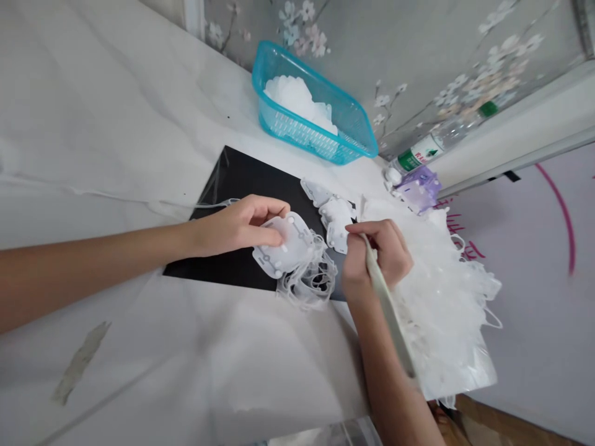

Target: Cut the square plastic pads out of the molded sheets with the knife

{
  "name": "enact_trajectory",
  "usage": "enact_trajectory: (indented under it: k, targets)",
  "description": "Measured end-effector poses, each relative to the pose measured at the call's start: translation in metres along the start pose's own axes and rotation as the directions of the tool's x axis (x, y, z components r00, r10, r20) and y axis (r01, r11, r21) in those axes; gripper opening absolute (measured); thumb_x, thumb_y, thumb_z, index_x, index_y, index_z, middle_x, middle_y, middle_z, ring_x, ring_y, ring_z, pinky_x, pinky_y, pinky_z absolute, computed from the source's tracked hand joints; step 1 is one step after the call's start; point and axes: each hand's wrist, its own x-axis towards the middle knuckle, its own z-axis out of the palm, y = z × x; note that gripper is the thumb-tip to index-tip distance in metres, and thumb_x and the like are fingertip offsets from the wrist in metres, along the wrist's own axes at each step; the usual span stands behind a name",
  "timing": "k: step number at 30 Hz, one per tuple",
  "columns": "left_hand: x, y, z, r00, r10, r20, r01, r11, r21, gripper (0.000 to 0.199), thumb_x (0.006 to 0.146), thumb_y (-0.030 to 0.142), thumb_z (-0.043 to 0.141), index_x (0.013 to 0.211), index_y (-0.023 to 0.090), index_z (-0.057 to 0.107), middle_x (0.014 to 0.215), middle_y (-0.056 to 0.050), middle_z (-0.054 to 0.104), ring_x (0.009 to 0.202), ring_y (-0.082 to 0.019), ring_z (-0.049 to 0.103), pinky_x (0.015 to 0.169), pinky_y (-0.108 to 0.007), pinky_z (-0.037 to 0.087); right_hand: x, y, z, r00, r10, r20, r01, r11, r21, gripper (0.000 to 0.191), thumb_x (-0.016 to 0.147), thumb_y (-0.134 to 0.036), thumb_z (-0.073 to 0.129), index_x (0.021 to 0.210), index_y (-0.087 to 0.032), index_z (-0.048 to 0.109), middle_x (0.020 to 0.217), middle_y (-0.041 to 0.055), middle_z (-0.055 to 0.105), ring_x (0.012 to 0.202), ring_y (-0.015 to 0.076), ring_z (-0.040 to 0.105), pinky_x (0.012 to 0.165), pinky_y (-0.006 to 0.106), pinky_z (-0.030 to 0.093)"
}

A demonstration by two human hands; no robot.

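White translucent plastic piece (pixel 302 238), centre of frame: held in the left hand's (pixel 244 229) grip, thumb across its face, presumably for steadiness with the rim exposed. Right hand (pixel 379 254): narrow grip on a pale slender tool (pixel 389 303), likely for fine control. Black mat (pixel 251 176) bare at upper left; desk (pixel 116 93) open beyond. Blue basket (pixel 344 153) bounds the top; tangled clear loops (pixel 307 288) and plastic heap (pixel 441 297) crowd lower centre and right.
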Motion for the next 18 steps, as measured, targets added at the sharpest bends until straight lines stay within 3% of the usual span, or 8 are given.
enact_trajectory:
  k: [3, 6, 9, 12, 15, 18]
  targets:
    - [-0.0001, 0.0007, 0.0009, 1.0, -0.018, -0.007, 0.017, 0.999, -0.029, 0.012, 0.068, 0.016, 0.059, 0.062, 0.014, 0.049, 0.058, 0.005, 0.051, 0.054, -0.006, 0.047, 0.05, -0.017, 0.035, -0.0025, -0.0106, 0.0061, 0.973, 0.228, 0.031, -0.23, 0.961, 0.153, 0.014, 0.085, -0.027, 0.045, 0.089, -0.02, 0.057, 0.068, -0.0003, 0.062, 0.04, 0.0082, 0.042, 0.041, 0.025, 0.033]
    - [0.0002, 0.0002, 0.0008, 0.999, -0.038, -0.012, 0.037, 0.998, -0.041, 0.01, 0.067, 0.016, 0.059, 0.063, 0.014, 0.05, 0.059, 0.005, 0.053, 0.054, -0.007, 0.048, 0.051, -0.017, 0.035, -0.0013, -0.0126, 0.0087, 0.904, 0.361, 0.228, -0.42, 0.851, 0.316, 0.022, 0.091, -0.037, 0.035, 0.092, -0.022, 0.052, 0.077, 0.0, 0.066, 0.031, 0.005, 0.036, 0.035, 0.024, 0.028]
    - [0.0006, -0.0006, 0.0003, 0.999, -0.041, -0.019, 0.04, 0.999, -0.035, 0.01, 0.067, 0.016, 0.059, 0.063, 0.015, 0.05, 0.058, 0.005, 0.051, 0.054, -0.007, 0.047, 0.05, -0.017, 0.035, 0.0005, -0.0095, 0.0065, 0.833, 0.306, 0.462, -0.509, 0.752, 0.419, 0.015, 0.088, -0.036, 0.047, 0.081, -0.022, 0.047, 0.06, -0.0054, 0.058, 0.034, 0.0051, 0.036, 0.039, 0.023, 0.032]
    - [0.0008, -0.0009, -0.0001, 0.999, -0.04, -0.023, 0.039, 0.999, -0.033, 0.011, 0.068, 0.016, 0.059, 0.063, 0.015, 0.049, 0.057, 0.005, 0.049, 0.052, -0.006, 0.045, 0.049, -0.016, 0.033, 0.001, -0.0074, 0.0033, 0.761, 0.241, 0.602, -0.6, 0.615, 0.511, 0.011, 0.081, -0.028, 0.055, 0.082, -0.023, 0.045, 0.046, -0.0102, 0.044, 0.038, 0.0068, 0.036, 0.044, 0.024, 0.035]
    - [0.0008, -0.0008, -0.0003, 0.999, -0.047, -0.021, 0.047, 0.998, -0.033, 0.011, 0.068, 0.016, 0.058, 0.063, 0.015, 0.049, 0.056, 0.005, 0.05, 0.052, -0.006, 0.045, 0.049, -0.016, 0.034, 0.0014, -0.0072, 0.0016, 0.686, 0.262, 0.679, -0.691, 0.527, 0.495, 0.015, 0.076, -0.02, 0.058, 0.081, -0.023, 0.044, 0.056, -0.0084, 0.054, 0.037, 0.0047, 0.03, 0.038, 0.022, 0.025]
    - [0.0007, -0.0005, -0.0002, 0.998, -0.058, -0.021, 0.057, 0.998, -0.035, 0.01, 0.067, 0.017, 0.058, 0.064, 0.015, 0.05, 0.057, 0.005, 0.051, 0.053, -0.007, 0.047, 0.049, -0.017, 0.035, 0.0021, -0.0064, 0.0017, 0.667, 0.282, 0.69, -0.716, 0.499, 0.488, 0.019, 0.074, -0.016, 0.059, 0.08, -0.023, 0.042, 0.067, -0.0066, 0.062, 0.037, 0.0031, 0.029, 0.037, 0.022, 0.021]
